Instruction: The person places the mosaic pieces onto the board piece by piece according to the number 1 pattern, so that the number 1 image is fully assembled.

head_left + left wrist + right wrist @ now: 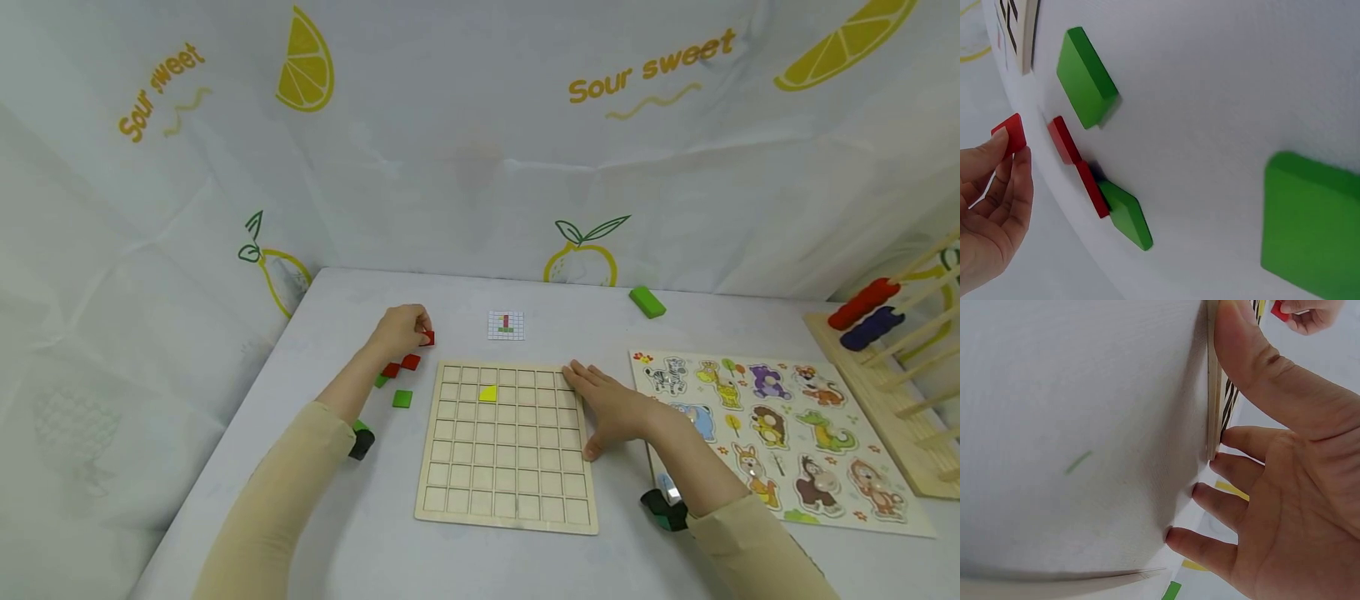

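Between thumb and fingers, my left hand (401, 330) pinches a red square tile (1015, 132), raised off the table in the left wrist view. Two more red tiles (410, 362) lie nearby, one against a green tile (1127, 215). Another green tile (402, 399) sits beside the wooden grid board (506, 527). A yellow quarter-round shape (488, 393) occupies one cell near the board's top. My right hand (611, 408) rests at the board's right edge, its fingers spread and its thumb touching the side. Beyond the board lies a small pattern card (506, 326) with a coloured figure.
An animal puzzle board (780, 433) lies to the right, with a wooden bead frame (870, 358) past it. A green block (647, 302) lies at the back right. Another green tile (1316, 219) is under the left wrist. A printed cloth (480, 167) hangs behind the table.
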The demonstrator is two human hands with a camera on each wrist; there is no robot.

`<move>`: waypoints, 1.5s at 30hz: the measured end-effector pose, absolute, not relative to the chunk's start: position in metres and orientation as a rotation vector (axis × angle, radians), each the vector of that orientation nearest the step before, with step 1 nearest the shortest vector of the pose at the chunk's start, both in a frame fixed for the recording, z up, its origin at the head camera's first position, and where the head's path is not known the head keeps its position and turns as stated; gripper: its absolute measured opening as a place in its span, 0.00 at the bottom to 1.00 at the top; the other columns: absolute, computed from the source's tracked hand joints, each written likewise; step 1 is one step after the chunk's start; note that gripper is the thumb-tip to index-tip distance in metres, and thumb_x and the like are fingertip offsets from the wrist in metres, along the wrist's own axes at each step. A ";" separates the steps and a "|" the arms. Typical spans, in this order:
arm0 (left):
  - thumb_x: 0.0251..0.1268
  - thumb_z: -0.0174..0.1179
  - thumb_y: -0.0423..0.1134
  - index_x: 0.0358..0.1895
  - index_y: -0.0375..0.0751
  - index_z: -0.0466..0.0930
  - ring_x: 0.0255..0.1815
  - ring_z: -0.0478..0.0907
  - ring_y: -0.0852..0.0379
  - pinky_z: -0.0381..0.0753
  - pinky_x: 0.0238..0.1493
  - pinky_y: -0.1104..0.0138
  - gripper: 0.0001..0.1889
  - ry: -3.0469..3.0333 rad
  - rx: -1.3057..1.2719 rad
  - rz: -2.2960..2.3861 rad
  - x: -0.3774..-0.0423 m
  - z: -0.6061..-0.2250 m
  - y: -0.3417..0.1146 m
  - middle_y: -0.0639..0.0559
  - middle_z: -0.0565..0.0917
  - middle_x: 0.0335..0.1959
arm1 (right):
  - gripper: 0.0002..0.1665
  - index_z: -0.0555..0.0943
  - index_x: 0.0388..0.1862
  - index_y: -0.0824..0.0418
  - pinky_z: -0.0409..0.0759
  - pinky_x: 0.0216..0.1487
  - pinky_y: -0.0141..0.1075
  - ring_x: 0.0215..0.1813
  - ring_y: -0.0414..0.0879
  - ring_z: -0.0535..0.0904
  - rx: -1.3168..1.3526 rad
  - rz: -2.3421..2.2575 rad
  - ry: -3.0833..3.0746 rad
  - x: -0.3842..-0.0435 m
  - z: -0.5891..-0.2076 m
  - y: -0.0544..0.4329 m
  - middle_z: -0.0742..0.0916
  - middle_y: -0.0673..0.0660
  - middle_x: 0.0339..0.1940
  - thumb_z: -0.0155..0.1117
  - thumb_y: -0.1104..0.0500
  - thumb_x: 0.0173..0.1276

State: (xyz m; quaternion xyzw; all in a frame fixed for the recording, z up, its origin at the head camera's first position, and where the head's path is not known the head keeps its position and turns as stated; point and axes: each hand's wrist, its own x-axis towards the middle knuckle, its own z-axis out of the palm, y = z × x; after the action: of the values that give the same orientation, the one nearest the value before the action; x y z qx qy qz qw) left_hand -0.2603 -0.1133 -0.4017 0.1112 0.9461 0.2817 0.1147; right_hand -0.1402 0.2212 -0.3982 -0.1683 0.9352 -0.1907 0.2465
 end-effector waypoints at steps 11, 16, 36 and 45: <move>0.63 0.63 0.29 0.39 0.36 0.82 0.38 0.75 0.54 0.75 0.41 0.67 0.04 2.743 0.408 0.853 -0.253 -0.396 -0.089 0.47 0.82 0.33 | 0.74 0.49 0.80 0.64 0.53 0.76 0.64 0.82 0.69 0.44 -0.475 -0.505 2.555 -0.142 -0.399 0.222 0.51 0.66 0.82 0.84 0.52 0.40; 0.63 0.61 0.28 0.38 0.37 0.82 0.36 0.75 0.54 0.74 0.38 0.69 0.03 2.702 0.460 0.874 -0.248 -0.396 -0.075 0.47 0.83 0.33 | 0.74 0.49 0.80 0.64 0.53 0.76 0.64 0.82 0.69 0.44 -0.481 -0.507 2.553 -0.142 -0.400 0.222 0.51 0.66 0.83 0.84 0.51 0.40; 0.61 0.65 0.31 0.36 0.37 0.83 0.30 0.76 0.60 0.75 0.38 0.72 0.02 2.472 0.694 0.947 -0.220 -0.408 -0.030 0.49 0.85 0.29 | 0.75 0.48 0.81 0.62 0.52 0.77 0.64 0.82 0.67 0.42 -0.445 -0.507 2.544 -0.143 -0.403 0.223 0.49 0.64 0.83 0.84 0.51 0.40; 0.58 0.68 0.31 0.32 0.40 0.82 0.29 0.76 0.61 0.72 0.35 0.73 0.04 2.483 0.731 0.918 -0.214 -0.413 -0.025 0.50 0.85 0.27 | 0.75 0.48 0.81 0.62 0.51 0.77 0.64 0.82 0.67 0.42 -0.436 -0.514 2.546 -0.144 -0.402 0.223 0.50 0.64 0.83 0.84 0.52 0.40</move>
State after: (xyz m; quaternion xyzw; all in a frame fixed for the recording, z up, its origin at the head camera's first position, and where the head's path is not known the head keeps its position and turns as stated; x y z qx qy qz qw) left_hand -0.2140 -0.0252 -0.4126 0.2611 0.8865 0.3276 0.1963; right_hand -0.1437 0.2234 -0.4025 -0.1604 0.9357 -0.1888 0.2511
